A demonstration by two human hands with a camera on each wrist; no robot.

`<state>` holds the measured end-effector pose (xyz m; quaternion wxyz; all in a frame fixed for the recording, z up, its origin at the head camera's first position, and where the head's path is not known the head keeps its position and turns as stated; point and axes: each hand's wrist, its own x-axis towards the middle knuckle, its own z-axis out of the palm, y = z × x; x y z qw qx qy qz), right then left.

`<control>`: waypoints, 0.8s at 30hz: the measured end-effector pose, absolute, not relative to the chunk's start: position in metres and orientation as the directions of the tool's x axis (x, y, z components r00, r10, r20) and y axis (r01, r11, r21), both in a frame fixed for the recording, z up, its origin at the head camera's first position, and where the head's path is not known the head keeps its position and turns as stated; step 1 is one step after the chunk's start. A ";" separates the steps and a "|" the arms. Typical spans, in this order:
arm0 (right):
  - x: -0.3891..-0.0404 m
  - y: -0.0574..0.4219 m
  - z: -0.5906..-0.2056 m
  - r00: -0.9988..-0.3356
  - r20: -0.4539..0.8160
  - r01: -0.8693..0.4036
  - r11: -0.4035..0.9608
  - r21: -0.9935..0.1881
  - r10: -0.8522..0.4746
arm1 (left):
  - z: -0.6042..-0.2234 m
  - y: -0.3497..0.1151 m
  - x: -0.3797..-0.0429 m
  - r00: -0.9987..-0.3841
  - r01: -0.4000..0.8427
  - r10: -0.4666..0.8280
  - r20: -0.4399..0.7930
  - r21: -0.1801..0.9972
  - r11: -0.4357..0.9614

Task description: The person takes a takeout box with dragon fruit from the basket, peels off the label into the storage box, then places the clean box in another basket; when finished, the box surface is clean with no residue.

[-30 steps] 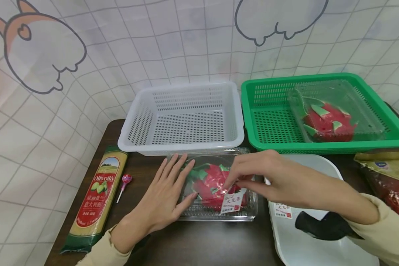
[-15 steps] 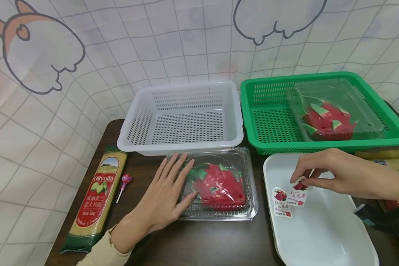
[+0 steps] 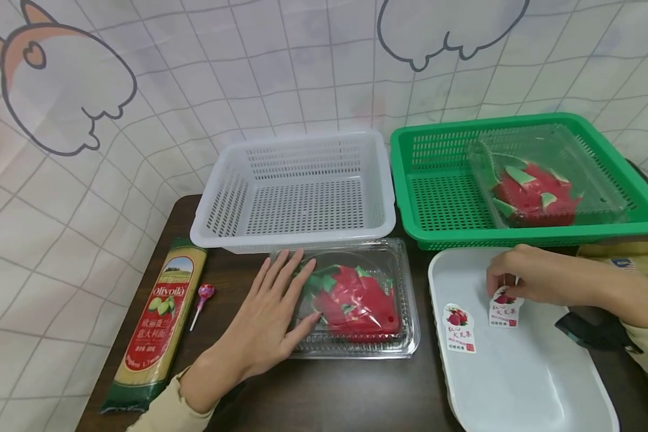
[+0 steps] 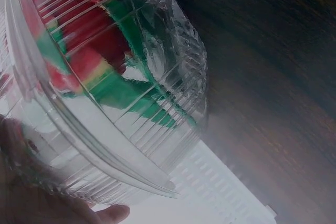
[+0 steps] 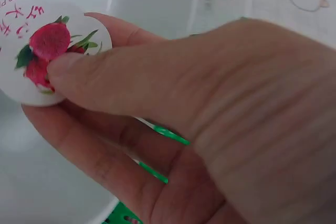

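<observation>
A clear plastic clamshell box (image 3: 405, 282) with a red and green dragon fruit (image 3: 356, 303) inside lies closed on the table. My left hand (image 3: 272, 306) rests on its left side with fingers spread and straight. In the left wrist view, fingertips (image 4: 114, 213) show beside the ribbed wall of the box. Over the white tray (image 3: 540, 384), my right hand (image 3: 540, 276) pinches a white dragon fruit label (image 3: 503, 311) between thumb and fingers. The right wrist view shows the thumb on the label's printed fruit picture (image 5: 50, 40). A second, similar label (image 3: 459, 329) lies at the tray's left edge.
Behind stand a white basket (image 3: 302, 240) and a green basket (image 3: 437, 231), the latter holding another boxed dragon fruit (image 3: 537, 192). On the left lie a spaghetti pack (image 3: 156, 324) and a lollipop (image 3: 205, 292). Part of a golden bag (image 3: 634, 255) shows at right.
My right hand has moved right from the box to the tray, where it now holds a label. The label seen at the box a second ago no longer lies there. The left hand stays put.
</observation>
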<state>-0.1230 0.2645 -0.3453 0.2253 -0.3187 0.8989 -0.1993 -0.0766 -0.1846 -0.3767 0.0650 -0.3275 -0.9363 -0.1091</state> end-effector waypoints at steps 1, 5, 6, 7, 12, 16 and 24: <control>-0.124 0.264 -0.347 -0.701 -0.276 -0.486 0.724 -0.490 -0.657 | -0.377 -0.185 -0.076 -0.778 0.627 0.599 0.192 0.163 0.762; -0.126 0.261 -0.353 -0.721 -0.255 -0.500 0.738 -0.453 -0.645 | -0.376 -0.184 -0.076 -0.782 0.622 0.596 0.184 0.170 0.764; -0.126 0.261 -0.354 -0.720 -0.248 -0.506 0.735 -0.452 -0.648 | -0.376 -0.185 -0.076 -0.783 0.621 0.595 0.182 0.170 0.765; -0.127 0.261 -0.355 -0.719 -0.242 -0.510 0.731 -0.454 -0.652 | -0.376 -0.185 -0.076 -0.783 0.620 0.595 0.181 0.172 0.765; -0.126 0.261 -0.360 -0.718 -0.234 -0.512 0.725 -0.460 -0.656 | -0.376 -0.185 -0.076 -0.784 0.620 0.594 0.182 0.167 0.767; -0.125 0.263 -0.363 -0.725 -0.234 -0.501 0.729 -0.466 -0.648 | -0.376 -0.185 -0.076 -0.781 0.622 0.595 0.187 0.163 0.766; -0.124 0.264 -0.369 -0.730 -0.222 -0.491 0.723 -0.486 -0.646 | -0.377 -0.186 -0.076 -0.779 0.625 0.598 0.190 0.161 0.764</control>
